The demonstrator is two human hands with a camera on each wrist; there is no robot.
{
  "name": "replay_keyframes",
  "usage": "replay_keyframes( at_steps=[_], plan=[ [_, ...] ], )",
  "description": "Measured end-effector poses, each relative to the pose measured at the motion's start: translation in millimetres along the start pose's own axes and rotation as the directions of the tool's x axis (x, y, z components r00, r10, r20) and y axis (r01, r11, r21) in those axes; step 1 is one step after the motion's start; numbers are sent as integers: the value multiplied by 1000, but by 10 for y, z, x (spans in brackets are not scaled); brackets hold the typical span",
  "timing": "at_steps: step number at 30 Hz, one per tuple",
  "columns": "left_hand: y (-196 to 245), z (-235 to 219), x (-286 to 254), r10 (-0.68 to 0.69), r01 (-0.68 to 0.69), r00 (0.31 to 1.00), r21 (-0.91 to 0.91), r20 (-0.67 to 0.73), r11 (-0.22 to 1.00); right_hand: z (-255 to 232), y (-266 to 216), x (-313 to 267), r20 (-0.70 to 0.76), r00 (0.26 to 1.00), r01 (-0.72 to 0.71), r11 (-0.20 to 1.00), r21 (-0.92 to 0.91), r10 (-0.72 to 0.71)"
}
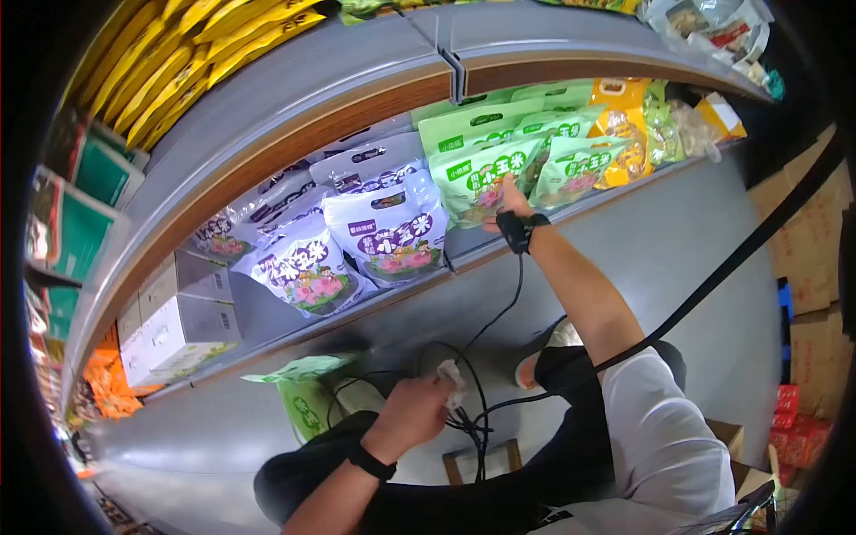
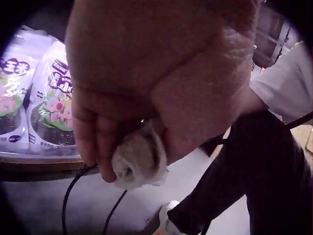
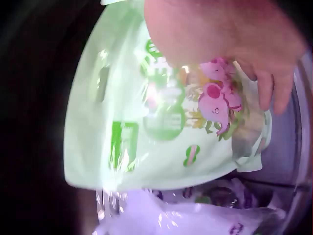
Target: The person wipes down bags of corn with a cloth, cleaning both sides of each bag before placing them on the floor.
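Note:
My left hand (image 1: 413,412) grips a crumpled white tissue (image 1: 452,382) low over my lap; the tissue (image 2: 139,159) bulges out past the curled fingers in the left wrist view. On the shelf, my right hand (image 1: 514,201) lies against the lower front of a pale green snack bag (image 1: 473,178) with pink cartoon figures. The right wrist view has that hand (image 3: 230,39) across the printed front of the bag (image 3: 132,103), its fingers extended near the bottom edge. Purple-printed bags (image 1: 388,234) stand beside the green one.
Yellow-orange bags (image 1: 621,134) stand further right, white boxes (image 1: 183,325) at the left. A brown-edged upper shelf (image 1: 374,100) overhangs the row. Black cables (image 1: 481,419) run between my legs. Another green bag (image 1: 303,410) is low by my knee, and cartons (image 1: 816,352) are stacked at the right.

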State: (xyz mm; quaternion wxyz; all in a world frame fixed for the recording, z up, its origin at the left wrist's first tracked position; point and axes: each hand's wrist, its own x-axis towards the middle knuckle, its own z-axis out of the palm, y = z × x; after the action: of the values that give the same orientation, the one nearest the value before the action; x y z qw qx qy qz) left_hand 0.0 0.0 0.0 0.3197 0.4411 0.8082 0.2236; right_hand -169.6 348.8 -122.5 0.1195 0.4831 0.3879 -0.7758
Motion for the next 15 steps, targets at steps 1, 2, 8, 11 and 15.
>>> replay_keyframes(
  at_steps=[1, 2, 8, 11, 15],
  plan=[
    [-3, -30, 114, 16, -16, 999, -1, -39, 1000, -85, -9, 58, 45, 985, 171, 973, -155, -166],
    [-10, -59, 240, 36, -36, 996, 1, -78, 999, -178, -47, 107, 113, 941, 338, 893, -296, -319],
    [-63, -225, 186, -119, 81, 937, -127, -328, 989, 140, 5, -907, 391, 877, 473, 646, -599, -280],
    [-121, -188, 375, -84, -46, 863, -243, -499, 969, 341, 310, -1668, 494, 859, 458, 636, -621, -136],
    [-23, -110, 517, -103, -144, 757, -320, -645, 936, 345, 973, -2558, 707, 703, 491, 666, -562, 78]
  ],
)
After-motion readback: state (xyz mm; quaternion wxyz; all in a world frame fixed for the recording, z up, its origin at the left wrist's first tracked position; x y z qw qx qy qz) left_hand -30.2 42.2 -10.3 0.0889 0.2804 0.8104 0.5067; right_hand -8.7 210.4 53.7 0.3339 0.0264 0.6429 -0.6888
